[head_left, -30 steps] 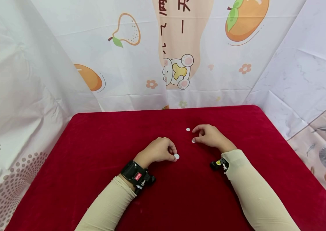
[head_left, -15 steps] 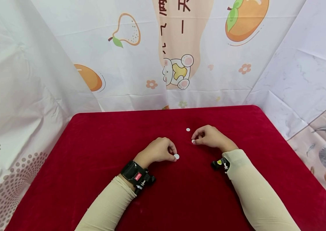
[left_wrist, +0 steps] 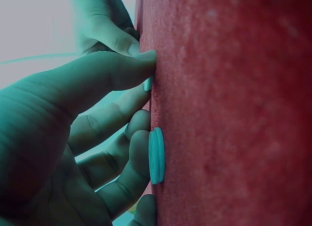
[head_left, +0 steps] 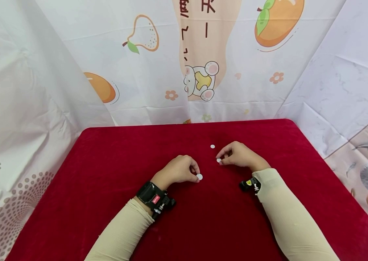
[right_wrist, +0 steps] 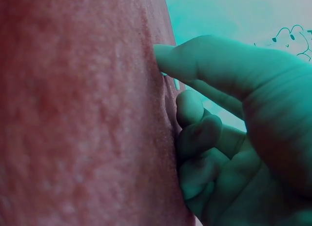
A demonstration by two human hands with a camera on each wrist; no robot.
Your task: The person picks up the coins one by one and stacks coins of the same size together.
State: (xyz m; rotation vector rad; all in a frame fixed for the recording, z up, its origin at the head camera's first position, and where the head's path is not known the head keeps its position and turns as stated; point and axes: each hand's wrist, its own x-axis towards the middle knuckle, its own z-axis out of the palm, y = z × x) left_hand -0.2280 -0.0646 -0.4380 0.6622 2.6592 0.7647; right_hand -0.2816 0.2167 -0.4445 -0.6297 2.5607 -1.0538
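Note:
My left hand (head_left: 178, 169) pinches a small white disc (head_left: 199, 177) between thumb and index fingertips, low over the red cloth. In the left wrist view, two stacked round discs (left_wrist: 156, 155) sit flat against the cloth beside that hand's curled fingers; I cannot tell whether the fingers hold them. From the head view they are hidden under the hand. Further right, my right hand (head_left: 239, 156) holds another white disc (head_left: 218, 160) between thumb and index finger, close to the cloth. Its other fingers (right_wrist: 197, 133) are curled in. A third white disc (head_left: 212, 146) lies flat just beyond the right hand.
A red cloth (head_left: 122, 152) covers the table. Printed white curtains (head_left: 157, 72) hang close behind its far edge and along both sides. Each wrist carries a black strapped camera (head_left: 154, 199).
My right index finger has come down to meet the thumb at the disc, and the right wrist has shifted slightly right. My left hand and the far disc have stayed put.

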